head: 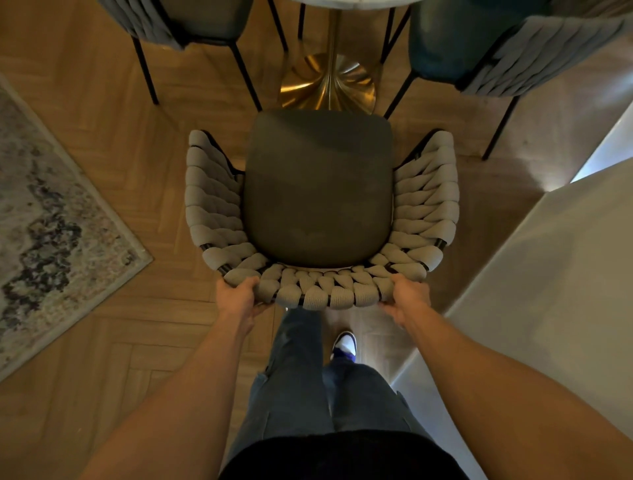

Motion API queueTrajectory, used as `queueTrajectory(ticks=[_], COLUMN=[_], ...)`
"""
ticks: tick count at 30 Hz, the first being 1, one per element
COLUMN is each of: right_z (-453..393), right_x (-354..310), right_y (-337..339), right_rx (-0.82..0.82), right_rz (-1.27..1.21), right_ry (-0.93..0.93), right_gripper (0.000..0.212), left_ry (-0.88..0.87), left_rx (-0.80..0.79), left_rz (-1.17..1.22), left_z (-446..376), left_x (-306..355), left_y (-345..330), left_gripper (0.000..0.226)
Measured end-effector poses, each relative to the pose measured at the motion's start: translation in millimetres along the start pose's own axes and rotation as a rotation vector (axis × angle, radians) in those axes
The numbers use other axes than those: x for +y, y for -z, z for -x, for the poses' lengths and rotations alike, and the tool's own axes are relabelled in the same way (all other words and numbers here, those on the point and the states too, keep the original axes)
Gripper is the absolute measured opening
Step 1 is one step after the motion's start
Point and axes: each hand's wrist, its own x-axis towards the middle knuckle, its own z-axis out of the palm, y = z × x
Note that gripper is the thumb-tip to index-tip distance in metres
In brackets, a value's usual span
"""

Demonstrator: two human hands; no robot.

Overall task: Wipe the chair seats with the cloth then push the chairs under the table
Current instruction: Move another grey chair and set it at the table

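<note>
A chair with a dark grey seat (318, 192) and a woven grey backrest (325, 287) stands directly below me, facing the table's gold pedestal base (329, 85). My left hand (238, 298) grips the backrest's left rear corner. My right hand (407, 298) grips the right rear corner. The table top (352, 2) shows only as a pale sliver at the top edge. No cloth is in view.
Two more woven chairs stand at the table, one at top left (178, 20), one at top right (513, 51). A patterned rug (44, 219) lies on the wooden floor at left. A pale wall or counter (548, 274) rises close on the right.
</note>
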Motion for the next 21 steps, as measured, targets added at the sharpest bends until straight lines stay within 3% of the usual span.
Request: queueTrajectory(ticks=[21], right_z=[-15], right_x=[-127], right_y=[-116], right_rx=[0.013], right_rz=[-0.038], right_ry=[-0.018], right_gripper=[0.056], left_ry=[-0.021], left_rx=[-0.061], left_rz=[-0.06], left_z=[-97], left_x=[146], left_y=[-79], left_gripper=[0.038])
